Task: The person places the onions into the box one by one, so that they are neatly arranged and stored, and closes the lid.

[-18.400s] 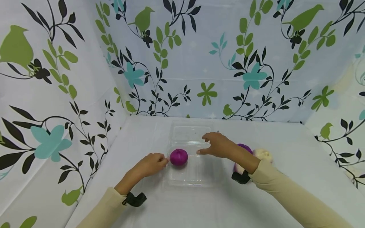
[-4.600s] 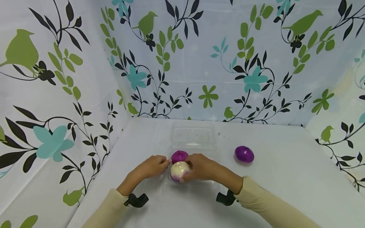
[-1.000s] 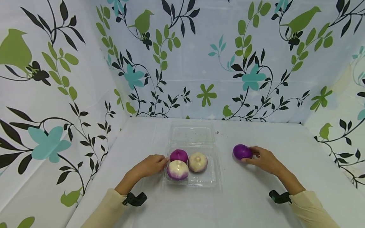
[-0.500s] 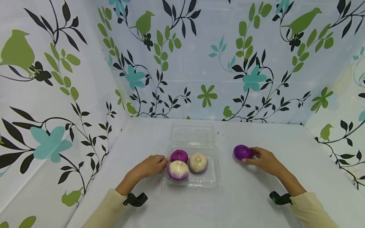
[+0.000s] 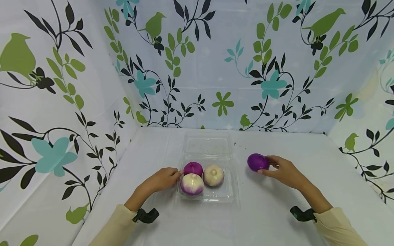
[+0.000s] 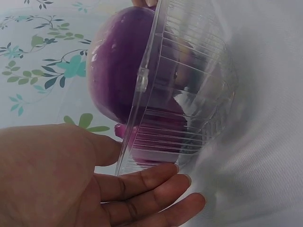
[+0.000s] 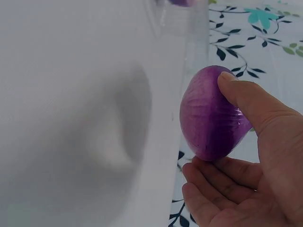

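The purple vegetable (image 5: 257, 162) has shifted leftward, pinched by the right hand (image 5: 284, 173); left hand (image 5: 163, 178) grips clear container (image 5: 229, 184), cut off in wrist views.

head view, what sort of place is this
Likely a tabletop filming booth: printed fabric surrounds a white table on three visible sides, with black wrist-worn cameras in view.

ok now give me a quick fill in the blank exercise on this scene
The held round object in the right hand is coloured ____.
The clear container holds exactly ____ round objects.
The container's lid is not closed but ____.
In the head view, the left hand grips the container's ____ side.
Missing words: purple; three; open; left
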### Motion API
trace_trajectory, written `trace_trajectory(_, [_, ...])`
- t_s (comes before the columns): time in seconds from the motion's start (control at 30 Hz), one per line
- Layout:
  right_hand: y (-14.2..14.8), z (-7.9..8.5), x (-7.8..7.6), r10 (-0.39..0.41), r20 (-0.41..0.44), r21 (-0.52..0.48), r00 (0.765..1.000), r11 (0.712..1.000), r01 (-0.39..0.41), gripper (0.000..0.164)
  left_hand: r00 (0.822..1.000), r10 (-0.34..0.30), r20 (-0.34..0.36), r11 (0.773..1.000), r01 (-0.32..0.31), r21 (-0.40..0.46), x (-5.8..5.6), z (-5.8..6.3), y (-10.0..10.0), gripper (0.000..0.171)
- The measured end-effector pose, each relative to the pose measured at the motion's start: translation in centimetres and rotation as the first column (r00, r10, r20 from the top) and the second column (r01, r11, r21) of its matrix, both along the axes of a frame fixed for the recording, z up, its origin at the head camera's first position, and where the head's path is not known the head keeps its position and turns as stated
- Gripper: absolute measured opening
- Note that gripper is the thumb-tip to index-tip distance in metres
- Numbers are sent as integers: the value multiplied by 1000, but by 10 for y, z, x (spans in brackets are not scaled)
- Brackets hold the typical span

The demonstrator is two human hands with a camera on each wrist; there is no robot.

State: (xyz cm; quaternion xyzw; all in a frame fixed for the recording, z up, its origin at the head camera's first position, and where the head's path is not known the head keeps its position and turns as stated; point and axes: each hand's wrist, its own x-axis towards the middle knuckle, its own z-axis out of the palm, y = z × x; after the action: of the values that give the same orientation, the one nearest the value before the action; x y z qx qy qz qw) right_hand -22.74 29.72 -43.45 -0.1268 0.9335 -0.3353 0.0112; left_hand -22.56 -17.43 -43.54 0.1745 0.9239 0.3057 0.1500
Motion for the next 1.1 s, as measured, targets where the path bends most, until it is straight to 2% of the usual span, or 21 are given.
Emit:
trace_trajectory(0.37, [-29, 26, 15, 70, -5, -33, 997, 997, -71, 78, 1000, 2, 2, 1000, -2, 4, 1, 1, 0, 39])
trace_trajectory(0.7, [-63, 42, 34, 173, 26, 17, 985, 985, -173, 79, 1000, -2, -5, 1000, 2, 4, 0, 0, -1, 39])
trace_trajectory(0.87, [-82, 45, 40, 221, 63, 29, 973, 974, -223, 76, 1000, 5, -7, 1000, -5, -2, -2, 0, -1, 40])
trace_trajectory(1.1, [-101, 40, 43, 244, 83, 90, 966, 964, -251, 76, 1000, 7, 4, 1000, -7, 12, -1, -1, 0, 40])
